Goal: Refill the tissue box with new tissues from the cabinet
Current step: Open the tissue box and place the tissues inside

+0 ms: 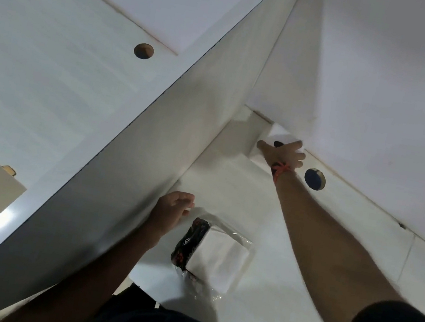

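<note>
Nearest me: the pack of white tissues in clear plastic wrap with a black-and-red printed end (209,258) lies flat on the white bench (294,303), loose, nothing holding it. It sits between my two arms, well apart from the box.

My left hand (172,210) is just beside the pack but not touching it. Fingers are loosely curled, palm against the white cabinet panel (107,170), gripping nothing.

Farther out, my right hand (285,153) with the orange-red thread on the wrist (278,169) is stretched to the white square tissue box (267,139), which stands in the far corner where bench meets wall. Fingers are spread on its top by the dark slot; whether they clamp the box or just rest on it, I can't tell. A round hole in the white back panel (314,179) sits just right of that hand.

Risks as I judge them:
- Right arm is at full reach. If I pull the box one-handed with a shallow grip, it may tip or slide off the fingers.
- The box is wedged in the corner, so dragging it could catch on the ledge.
- My right forearm passes close over the pack; a sweep back could knock it toward the bench edge near my body.
- Plastic wrap is slick, and a careless left-hand grab could squirt it away.
- Everything is white on white, so box edges are hard to read.
</note>
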